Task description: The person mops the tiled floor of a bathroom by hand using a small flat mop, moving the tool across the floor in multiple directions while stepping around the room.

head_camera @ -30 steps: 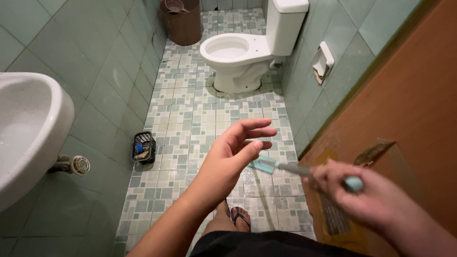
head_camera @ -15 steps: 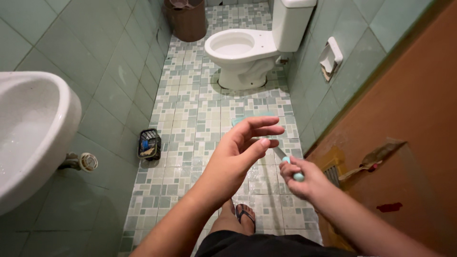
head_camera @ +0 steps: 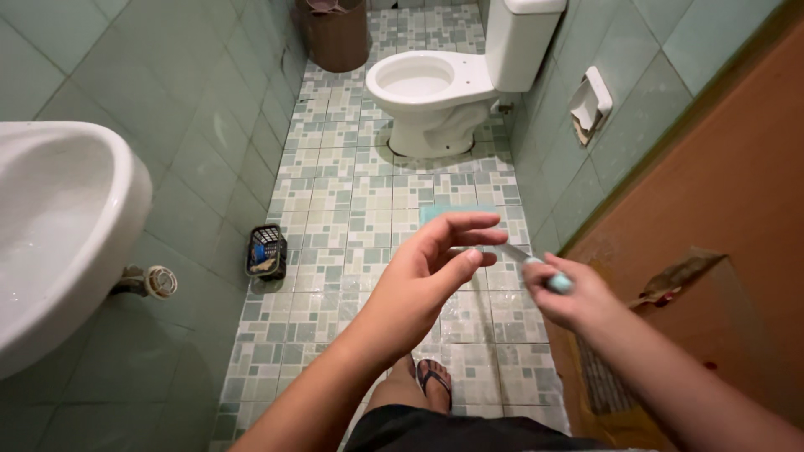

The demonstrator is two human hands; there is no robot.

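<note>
Both our hands meet over the tiled floor (head_camera: 352,209): our right hand (head_camera: 569,293), clamped on the pale-blue brush (head_camera: 536,268), has swung its head up behind our left hand's (head_camera: 427,276) spread fingers.

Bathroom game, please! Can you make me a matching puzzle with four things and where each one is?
Things:
1. Toilet
2. Sink
3. Basket
4. Brush

Places:
A. on the floor by the left wall
B. in the right hand
C. at the far end of the room
D. on the left wall, close by

Pairs: 1-C, 2-D, 3-A, 4-B
</note>
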